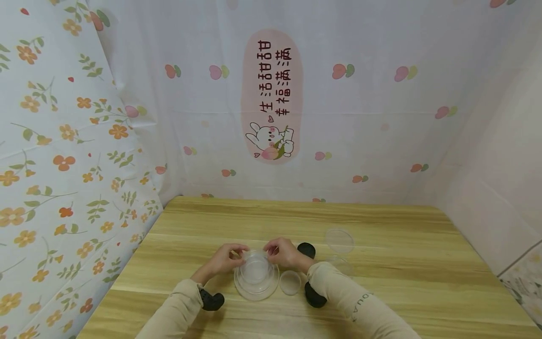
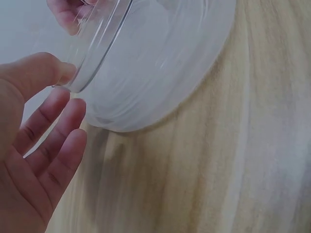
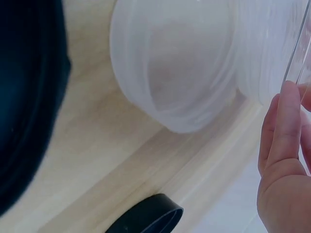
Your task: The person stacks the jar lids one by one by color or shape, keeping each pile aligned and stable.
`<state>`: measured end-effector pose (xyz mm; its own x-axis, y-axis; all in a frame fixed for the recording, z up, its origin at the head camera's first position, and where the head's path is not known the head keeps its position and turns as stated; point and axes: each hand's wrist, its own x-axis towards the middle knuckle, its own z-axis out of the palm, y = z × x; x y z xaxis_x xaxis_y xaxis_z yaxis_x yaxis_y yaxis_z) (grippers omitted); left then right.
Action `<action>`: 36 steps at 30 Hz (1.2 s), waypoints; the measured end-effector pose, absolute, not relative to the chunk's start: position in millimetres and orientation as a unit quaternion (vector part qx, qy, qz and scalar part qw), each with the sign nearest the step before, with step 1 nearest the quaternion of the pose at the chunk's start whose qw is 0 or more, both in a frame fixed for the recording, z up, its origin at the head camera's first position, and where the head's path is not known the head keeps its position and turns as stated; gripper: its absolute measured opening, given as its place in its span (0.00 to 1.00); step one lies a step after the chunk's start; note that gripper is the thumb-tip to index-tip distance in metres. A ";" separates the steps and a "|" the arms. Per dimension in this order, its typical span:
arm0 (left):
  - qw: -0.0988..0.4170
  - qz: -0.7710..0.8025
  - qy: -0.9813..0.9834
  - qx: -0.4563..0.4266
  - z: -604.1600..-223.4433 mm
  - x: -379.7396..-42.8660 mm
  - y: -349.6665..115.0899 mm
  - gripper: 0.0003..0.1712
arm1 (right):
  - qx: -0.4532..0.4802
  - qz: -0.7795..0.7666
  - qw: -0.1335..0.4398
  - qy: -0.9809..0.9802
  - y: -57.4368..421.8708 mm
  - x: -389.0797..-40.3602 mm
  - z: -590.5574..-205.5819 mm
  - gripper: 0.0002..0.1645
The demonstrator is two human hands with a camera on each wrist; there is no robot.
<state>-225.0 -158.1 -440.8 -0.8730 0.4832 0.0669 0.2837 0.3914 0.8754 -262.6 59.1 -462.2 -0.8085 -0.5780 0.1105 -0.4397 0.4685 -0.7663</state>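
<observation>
Both hands hold a clear round dish (image 2: 99, 51) by opposite sides of its rim. My left hand (image 1: 224, 258) pinches the near side, thumb on the rim, its other fingers spread below in the left wrist view. My right hand (image 1: 284, 254) grips the other edge with its fingertips (image 3: 290, 92). Below the held dish sits a wider clear round container (image 1: 254, 295) on the table; transparency hides whether the two touch. Just right of it lies a smaller clear round dish (image 1: 290, 283), seen close up in the right wrist view (image 3: 180, 73).
Beyond the right forearm lie a clear disc (image 1: 339, 240) and another clear round piece (image 1: 340, 264), partly covered by the sleeve. A black round cap-like piece (image 1: 306, 249) rests by the right wrist. The wooden table (image 1: 203, 221) meets a patterned cloth (image 1: 360, 127) at the back.
</observation>
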 end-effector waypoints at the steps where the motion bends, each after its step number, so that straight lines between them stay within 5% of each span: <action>1: 0.099 0.500 0.828 0.233 -446.3 -227.8 -159.8 0.16 | -0.296 -0.421 0.086 0.853 58.8 -261.9 -462.1 0.14; 8: 0.089 0.488 0.838 0.229 -472.1 -239.0 -166.8 0.17 | -0.301 -0.420 0.089 0.851 57.3 -260.3 -466.3 0.14; 36: 0.104 0.521 0.830 0.169 -474.9 -232.6 -169.0 0.19 | -0.309 -0.404 0.081 0.857 55.7 -260.1 -470.5 0.10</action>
<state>-232.6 -169.0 -474.9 -0.9209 0.3898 0.0034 0.1722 0.3991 0.9006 -260.1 55.7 -470.5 -0.7959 -0.5952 0.1110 -0.4642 0.4820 -0.7431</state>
